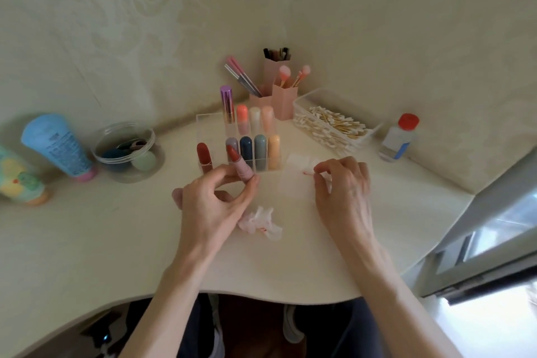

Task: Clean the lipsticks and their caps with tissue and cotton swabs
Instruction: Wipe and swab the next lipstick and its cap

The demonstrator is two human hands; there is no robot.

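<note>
I am monitoring the left hand [209,200]. Its grip is clamping the pale pink ribbed lipstick tube with its dark red bullet extended [242,168], pinched near the base between thumb and fingertips. The tube is tilting above the cream surface [116,235], just in front of the clear acrylic organiser [209,125]. The right hand [343,189] is pinching a thin white cotton swab with a pink-stained tip [308,173] over the flat white tissue sheet [293,183].

Hazards I am judging from here:

1. The exposed bullet is pointing toward the organiser wall. A small forward drift is likely to be smearing red on the acrylic or denting the bullet.
2. The pinch is sitting low on the tube, so sideways swab pressure is risking a snapped bullet.
3. The swab tip is already carrying pigment. Reusing it is risking spreading colour rather than lifting it.
4. The crumpled white tissue with red marks [261,221] is lying beside the left wrist, where it is liable to be transferring stain to skin or surface.
</note>
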